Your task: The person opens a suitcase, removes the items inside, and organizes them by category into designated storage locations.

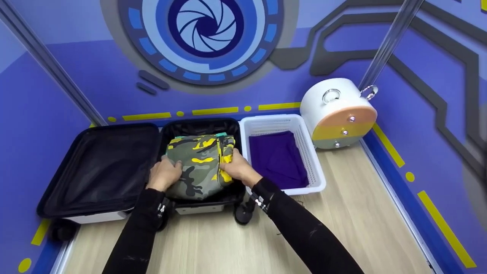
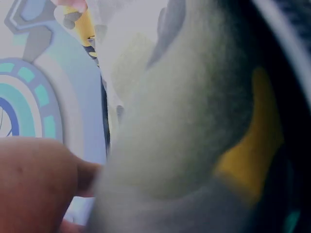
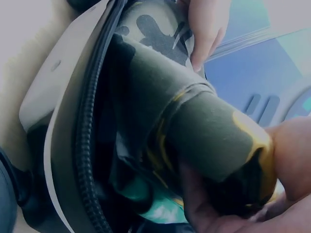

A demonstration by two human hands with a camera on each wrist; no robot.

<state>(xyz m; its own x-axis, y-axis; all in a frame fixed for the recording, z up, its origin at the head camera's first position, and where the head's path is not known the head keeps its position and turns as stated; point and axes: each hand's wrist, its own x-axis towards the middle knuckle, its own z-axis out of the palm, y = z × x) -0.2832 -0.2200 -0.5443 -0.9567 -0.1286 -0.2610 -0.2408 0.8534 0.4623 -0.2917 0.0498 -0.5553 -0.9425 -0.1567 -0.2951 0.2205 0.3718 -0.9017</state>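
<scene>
Gripping the folded camouflage garment point(image 1: 198, 163) by its sides, the left hand point(image 1: 164, 175) is pressing a thumb point(image 1: 178, 165) on top while the right hand point(image 1: 239, 167) is holding the bulging fold, fingers point(image 3: 198, 204) curling beneath. The garment is sitting within the right suitcase shell point(image 1: 201, 209), over a teal cloth point(image 3: 164, 211). Good handling is calling for even pressure from both hands, level support of the layers and folded edges clear of the zipper point(image 3: 85, 160).
</scene>
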